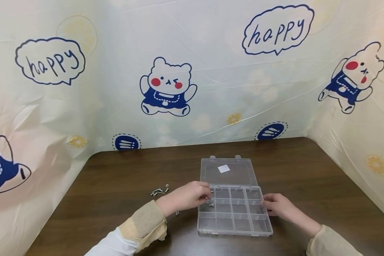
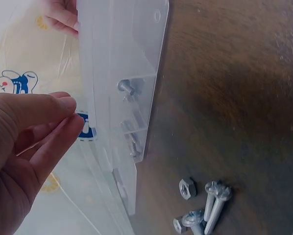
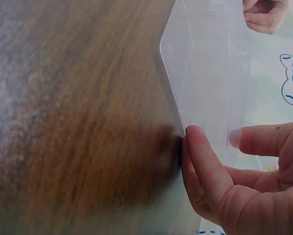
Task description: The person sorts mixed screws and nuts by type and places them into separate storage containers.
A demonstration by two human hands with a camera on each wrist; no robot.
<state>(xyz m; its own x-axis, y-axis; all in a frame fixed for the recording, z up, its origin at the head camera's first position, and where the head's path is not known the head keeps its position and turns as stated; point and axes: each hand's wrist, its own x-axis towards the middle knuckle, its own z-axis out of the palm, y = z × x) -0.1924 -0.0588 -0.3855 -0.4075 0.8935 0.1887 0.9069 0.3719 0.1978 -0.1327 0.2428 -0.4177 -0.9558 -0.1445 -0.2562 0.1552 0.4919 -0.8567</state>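
A clear plastic compartment box [image 1: 235,233] lies on the table with its lid laid back. My left hand [image 1: 188,196] is over its left column of compartments. In the left wrist view, thumb and forefinger [image 2: 63,132] come together at the tips with nothing visible between them. One bolt [image 2: 127,88] shows through the box's side wall, with another piece of hardware [image 2: 133,146] in the neighbouring compartment. My right hand [image 1: 282,207] grips the box's right edge, thumb [image 3: 235,138] on the top rim and fingers against the outer side.
Left of the box lies a small pile of bolts [image 1: 158,192] with nuts [image 2: 187,188] among them. Another bolt [image 1: 177,213] lies nearer, by the left forearm. A white square [image 1: 224,168] is on the lid. A printed curtain [image 1: 211,89] encloses the brown table [image 1: 131,167].
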